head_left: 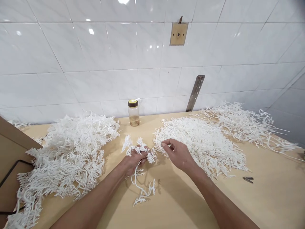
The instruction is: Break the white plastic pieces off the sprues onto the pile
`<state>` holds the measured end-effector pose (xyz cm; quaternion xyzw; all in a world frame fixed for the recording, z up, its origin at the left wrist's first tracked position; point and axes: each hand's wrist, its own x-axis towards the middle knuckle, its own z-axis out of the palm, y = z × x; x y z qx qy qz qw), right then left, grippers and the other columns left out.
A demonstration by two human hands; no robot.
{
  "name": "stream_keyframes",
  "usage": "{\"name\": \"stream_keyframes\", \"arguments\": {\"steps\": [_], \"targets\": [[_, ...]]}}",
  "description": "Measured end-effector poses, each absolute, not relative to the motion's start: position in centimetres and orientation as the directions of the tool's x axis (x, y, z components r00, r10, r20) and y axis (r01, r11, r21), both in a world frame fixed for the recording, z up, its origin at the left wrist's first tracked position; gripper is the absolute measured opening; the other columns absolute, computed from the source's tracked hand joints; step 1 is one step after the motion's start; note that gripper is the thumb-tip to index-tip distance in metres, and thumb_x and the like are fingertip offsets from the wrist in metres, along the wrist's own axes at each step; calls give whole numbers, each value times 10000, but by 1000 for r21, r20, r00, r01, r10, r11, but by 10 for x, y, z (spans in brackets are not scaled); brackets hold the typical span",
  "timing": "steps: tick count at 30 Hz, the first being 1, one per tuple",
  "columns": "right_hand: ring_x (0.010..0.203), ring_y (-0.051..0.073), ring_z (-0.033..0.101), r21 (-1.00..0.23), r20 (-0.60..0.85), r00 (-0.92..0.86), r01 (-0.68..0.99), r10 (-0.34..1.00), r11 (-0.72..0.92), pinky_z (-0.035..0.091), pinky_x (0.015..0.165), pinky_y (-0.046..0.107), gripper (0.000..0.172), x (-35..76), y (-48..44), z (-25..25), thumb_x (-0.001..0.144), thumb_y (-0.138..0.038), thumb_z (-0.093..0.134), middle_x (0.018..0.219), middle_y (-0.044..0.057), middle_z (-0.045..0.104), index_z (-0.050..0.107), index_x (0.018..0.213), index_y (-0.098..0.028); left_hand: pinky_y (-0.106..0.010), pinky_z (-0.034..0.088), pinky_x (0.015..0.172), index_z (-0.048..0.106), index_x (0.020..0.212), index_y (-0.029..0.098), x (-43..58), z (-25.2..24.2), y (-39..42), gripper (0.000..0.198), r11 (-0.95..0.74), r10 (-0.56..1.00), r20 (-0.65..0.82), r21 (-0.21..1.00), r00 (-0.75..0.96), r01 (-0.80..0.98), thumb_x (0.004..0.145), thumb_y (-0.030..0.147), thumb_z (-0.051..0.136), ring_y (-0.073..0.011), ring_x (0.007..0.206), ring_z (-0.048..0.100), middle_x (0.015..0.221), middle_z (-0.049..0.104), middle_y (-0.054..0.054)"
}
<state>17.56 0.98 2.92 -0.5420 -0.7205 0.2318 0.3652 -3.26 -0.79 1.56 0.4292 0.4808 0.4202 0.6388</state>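
My left hand (135, 161) is closed around a white branched plastic sprig (151, 157) above the table. Frilly tips of the sprig stick out over the fingers, and a thin stem with forked ends hangs below the hand. My right hand (178, 153) is a little to the right, its thumb and forefinger brought together in a pinch. Whatever it may hold is too small or hidden to tell. Just behind the right hand lies a pile of small white branched pieces (200, 136). A larger heap of fuller white sprigs (71, 152) spreads out left of my left hand.
A clear bottle with a dark lid (133, 114) stands near the tiled wall (147, 82). A metal strip (195, 93) leans there. More thin white stems (247, 125) lie back right. Small metal snips (248, 179) rest on the table (269, 197). A brown box-like panel (14, 152) borders the left.
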Motion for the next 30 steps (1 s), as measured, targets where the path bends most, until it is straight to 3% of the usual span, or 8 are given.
{"name": "stream_keyframes", "arguments": {"steps": [4, 9, 17, 21, 25, 30], "targets": [[428, 103, 505, -920, 19, -352, 359, 936, 154, 426, 411, 235, 330, 159, -2, 30, 904, -469, 516, 670, -16, 604, 680, 959, -188, -204, 176, 406, 521, 616, 172, -30, 18, -9, 446, 302, 941, -276, 945, 194, -122, 547, 465, 849, -45, 397, 301, 430, 416, 75], [425, 78, 485, -944, 13, -279, 314, 960, 104, 422, 399, 217, 257, 158, 0, 21, 851, -421, 593, 725, -8, 637, 690, 887, -185, -210, 179, 418, 566, 663, 157, -27, 21, -11, 433, 291, 946, -261, 945, 193, -147, 534, 428, 878, -42, 405, 308, 454, 427, 79], [412, 85, 514, -937, -13, -306, 335, 952, 95, 418, 425, 232, 242, 157, -1, 23, 866, -396, 571, 732, -8, 646, 679, 894, -182, -210, 168, 418, 584, 703, 148, -26, 21, -10, 442, 278, 944, -245, 952, 219, -132, 556, 452, 870, -40, 410, 301, 462, 425, 81], [506, 125, 578, -833, 123, -255, 499, 959, 240, 460, 528, 266, 192, 157, -1, 23, 881, -313, 534, 751, 11, 673, 673, 901, -182, -202, 147, 415, 527, 654, 160, -28, 17, -9, 482, 326, 936, -297, 935, 190, -143, 531, 470, 874, -34, 411, 283, 464, 403, 84], [715, 167, 606, -584, 373, -289, 666, 882, 465, 437, 655, 285, 148, 153, -3, 19, 885, -196, 499, 810, 36, 669, 633, 823, -190, -191, 141, 414, 525, 665, 161, -27, 15, -9, 483, 362, 924, -332, 919, 189, -155, 510, 446, 883, -30, 411, 289, 483, 400, 88], [641, 160, 541, -396, 406, -230, 828, 884, 397, 368, 597, 281, 188, 160, 4, 13, 887, -129, 463, 746, 49, 616, 566, 740, -189, -188, 214, 407, 572, 705, 156, -24, 17, -13, 428, 373, 917, -346, 921, 199, -113, 517, 388, 879, -47, 429, 371, 530, 491, 59]]}}
